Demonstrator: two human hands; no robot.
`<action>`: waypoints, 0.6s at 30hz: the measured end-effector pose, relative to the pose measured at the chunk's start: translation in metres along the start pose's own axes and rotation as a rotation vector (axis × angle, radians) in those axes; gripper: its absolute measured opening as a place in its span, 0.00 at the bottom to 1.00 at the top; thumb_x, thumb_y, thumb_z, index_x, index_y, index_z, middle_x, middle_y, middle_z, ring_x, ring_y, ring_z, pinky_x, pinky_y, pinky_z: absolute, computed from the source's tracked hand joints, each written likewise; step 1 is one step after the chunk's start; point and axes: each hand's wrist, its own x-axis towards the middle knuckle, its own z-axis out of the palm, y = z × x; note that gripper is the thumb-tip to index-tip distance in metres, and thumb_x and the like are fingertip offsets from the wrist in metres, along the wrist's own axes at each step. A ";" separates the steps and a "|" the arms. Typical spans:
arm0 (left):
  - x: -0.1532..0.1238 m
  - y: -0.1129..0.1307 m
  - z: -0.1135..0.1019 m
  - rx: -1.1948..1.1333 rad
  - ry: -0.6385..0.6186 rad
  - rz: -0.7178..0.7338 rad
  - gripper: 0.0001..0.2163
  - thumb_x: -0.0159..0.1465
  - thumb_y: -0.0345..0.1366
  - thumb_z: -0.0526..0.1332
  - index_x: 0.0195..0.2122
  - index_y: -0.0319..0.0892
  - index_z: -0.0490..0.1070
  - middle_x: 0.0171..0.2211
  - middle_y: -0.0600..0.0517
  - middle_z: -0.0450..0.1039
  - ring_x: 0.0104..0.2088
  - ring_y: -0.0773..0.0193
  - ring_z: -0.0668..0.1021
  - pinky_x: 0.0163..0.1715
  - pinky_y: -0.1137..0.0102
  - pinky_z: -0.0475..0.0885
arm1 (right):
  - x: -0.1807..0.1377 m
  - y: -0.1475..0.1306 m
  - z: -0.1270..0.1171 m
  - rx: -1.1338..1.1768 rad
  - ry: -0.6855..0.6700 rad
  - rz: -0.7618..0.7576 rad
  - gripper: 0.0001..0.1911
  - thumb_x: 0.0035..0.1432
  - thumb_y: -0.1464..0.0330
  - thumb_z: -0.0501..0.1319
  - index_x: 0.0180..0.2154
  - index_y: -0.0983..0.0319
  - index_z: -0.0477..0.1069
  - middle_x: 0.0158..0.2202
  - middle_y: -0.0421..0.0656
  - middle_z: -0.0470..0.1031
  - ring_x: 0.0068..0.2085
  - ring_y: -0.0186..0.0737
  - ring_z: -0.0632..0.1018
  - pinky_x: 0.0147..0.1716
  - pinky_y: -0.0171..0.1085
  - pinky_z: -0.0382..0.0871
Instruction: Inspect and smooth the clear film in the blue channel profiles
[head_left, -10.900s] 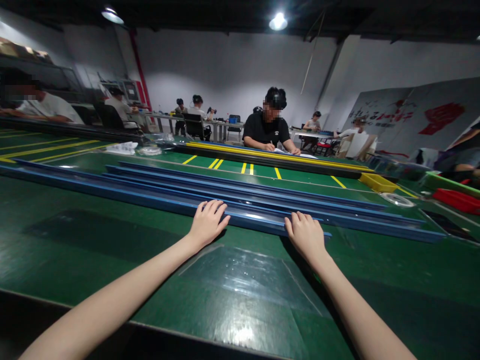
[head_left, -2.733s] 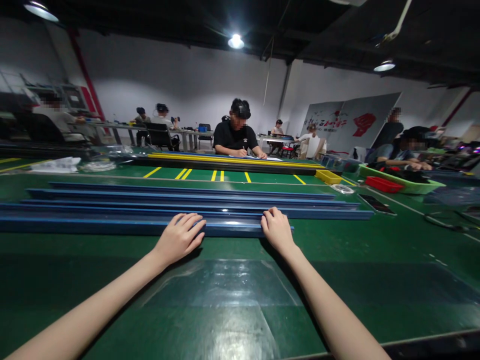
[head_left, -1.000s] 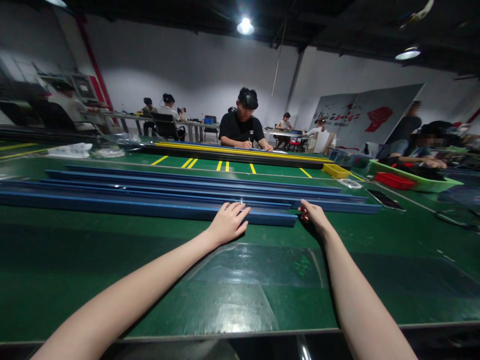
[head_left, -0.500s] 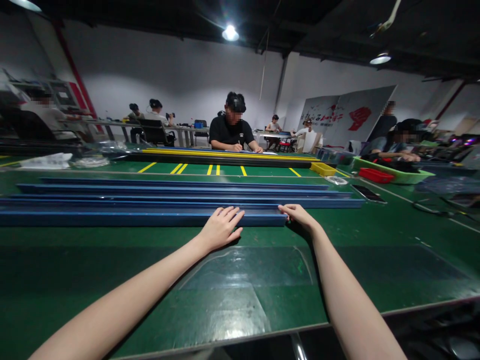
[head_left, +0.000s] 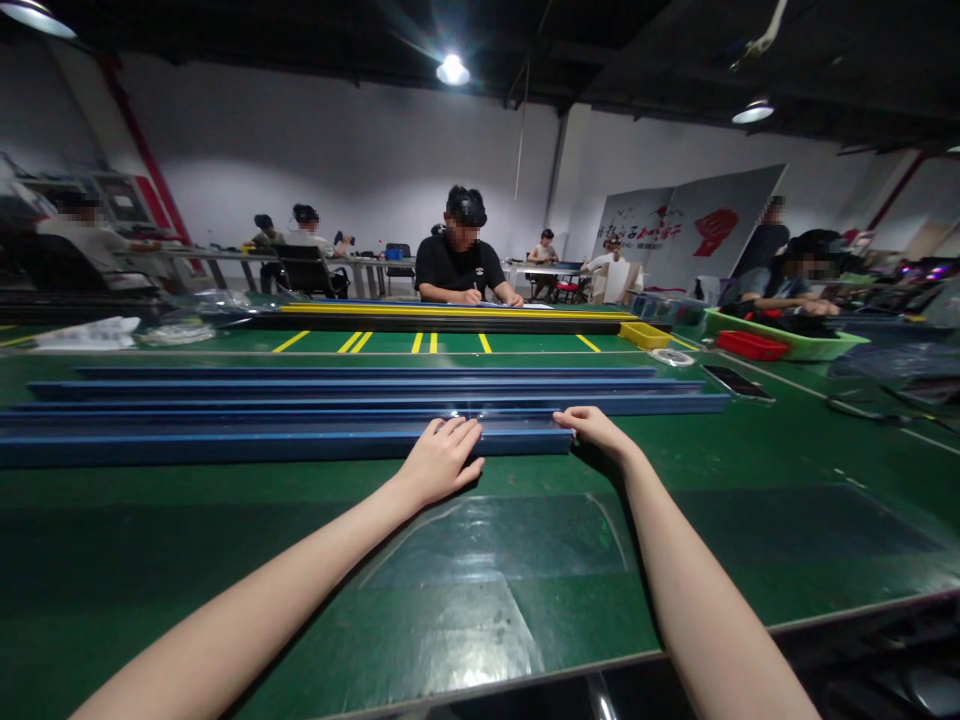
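Observation:
A long blue channel-shaped profile [head_left: 247,446] lies nearest to me on the green table, its open groove facing up. My left hand [head_left: 442,460] rests over its near wall, fingers stretched out into the groove and thumb apart. At the profile's right end, my right hand [head_left: 592,430] has its fingers bent around the end, the index fingertip at the groove; part of this grip is hidden. Just behind lie more blue profiles [head_left: 600,404], parallel to the first. A clear plastic sheet [head_left: 510,535] lies flat between my forearms.
Yellow and black long strips [head_left: 450,314] lie across the table's far side, with a person writing behind them. To the right are a yellow tray [head_left: 645,336], a red tray [head_left: 752,346], a green basin [head_left: 829,350] and a phone [head_left: 737,384]. Other people sit farther off.
The view has tilted slightly, so the profiles' left ends appear lower. Both hands stay at nearly the same places on the near profile.

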 end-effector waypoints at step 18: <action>0.008 -0.014 -0.012 0.039 -0.072 0.025 0.11 0.59 0.23 0.50 0.39 0.40 0.66 0.34 0.51 0.73 0.34 0.64 0.72 0.31 0.70 0.60 | 0.005 0.001 -0.004 -0.232 0.065 -0.033 0.26 0.42 0.46 0.53 0.18 0.63 0.63 0.16 0.37 0.62 0.21 0.30 0.63 0.24 0.32 0.55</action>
